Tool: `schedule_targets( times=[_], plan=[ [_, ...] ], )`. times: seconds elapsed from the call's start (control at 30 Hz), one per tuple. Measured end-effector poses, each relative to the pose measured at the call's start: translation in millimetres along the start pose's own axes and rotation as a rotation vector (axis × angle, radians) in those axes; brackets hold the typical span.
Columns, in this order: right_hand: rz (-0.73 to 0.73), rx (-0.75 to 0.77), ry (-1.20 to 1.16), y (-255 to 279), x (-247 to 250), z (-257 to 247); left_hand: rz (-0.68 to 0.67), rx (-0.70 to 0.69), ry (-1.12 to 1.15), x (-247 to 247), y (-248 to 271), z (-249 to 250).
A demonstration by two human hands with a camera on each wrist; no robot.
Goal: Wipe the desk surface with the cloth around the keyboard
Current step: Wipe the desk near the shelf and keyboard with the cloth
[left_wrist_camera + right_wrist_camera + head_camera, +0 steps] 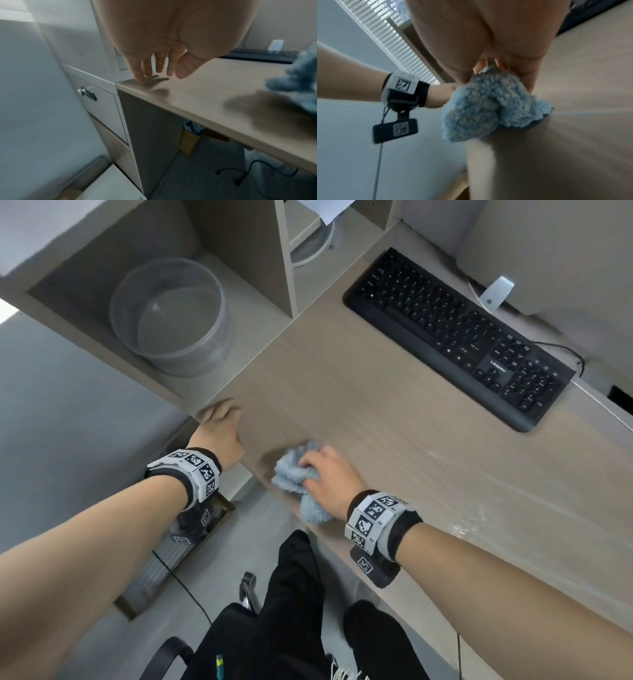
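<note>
My right hand [322, 477] grips a fluffy light-blue cloth [294, 477] and holds it on the wooden desk [394, 446] at its near edge; part of the cloth [481, 106] hangs over that edge. My left hand [219, 422] hovers over the desk's near-left corner with straight fingers [149, 67], the little finger touching the wood and holding nothing. A black keyboard [459, 333] lies far right on the desk, well away from both hands.
A clear round plastic container [171, 313] sits in an open shelf compartment at the left. A monitor foot [496, 292] and cable lie behind the keyboard. A white locked drawer [102, 102] stands below the corner. A chair and my legs are under the edge.
</note>
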State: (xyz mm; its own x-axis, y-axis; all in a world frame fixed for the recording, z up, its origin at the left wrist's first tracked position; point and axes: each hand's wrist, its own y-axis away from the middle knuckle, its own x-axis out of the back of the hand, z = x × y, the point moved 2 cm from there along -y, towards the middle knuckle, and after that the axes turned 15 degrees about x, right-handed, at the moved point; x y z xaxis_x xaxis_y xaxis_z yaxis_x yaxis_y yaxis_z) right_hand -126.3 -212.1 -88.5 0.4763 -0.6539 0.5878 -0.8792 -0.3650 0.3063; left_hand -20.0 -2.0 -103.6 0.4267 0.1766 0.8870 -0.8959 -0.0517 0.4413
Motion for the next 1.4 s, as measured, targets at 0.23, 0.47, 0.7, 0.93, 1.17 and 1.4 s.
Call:
schedule_targets(
  times=[0.23, 0.47, 0.7, 0.93, 1.17, 1.4],
  plan=[
    [0.322, -0.307, 0.142, 70.8, 86.7, 87.2, -0.018, 0.098, 0.106, -17.0, 55.4, 1.7],
    [0.186, -0.231, 0.208, 39.8, 32.8, 70.5, -0.086, 0.055, 0.002, -20.8, 58.2, -8.0],
    [-0.136, 0.093, 0.020, 8.0, -62.6, -26.4, -0.104, -0.079, 0.003, -14.8, 56.5, -24.4],
    [0.155, -0.083, 0.115, -40.2, 10.8, 4.6, -0.103, -0.088, 0.057, -7.1, 42.9, -29.1],
    [-0.232, 0.137, 0.135, -39.2, -68.4, -54.5, -0.103, -0.135, 0.054, -11.0, 42.1, -34.9],
    [0.118, 0.038, 0.186, -42.2, -8.3, -14.5, -0.078, -0.127, 0.079, -16.6, 37.4, -37.8]
  ],
)
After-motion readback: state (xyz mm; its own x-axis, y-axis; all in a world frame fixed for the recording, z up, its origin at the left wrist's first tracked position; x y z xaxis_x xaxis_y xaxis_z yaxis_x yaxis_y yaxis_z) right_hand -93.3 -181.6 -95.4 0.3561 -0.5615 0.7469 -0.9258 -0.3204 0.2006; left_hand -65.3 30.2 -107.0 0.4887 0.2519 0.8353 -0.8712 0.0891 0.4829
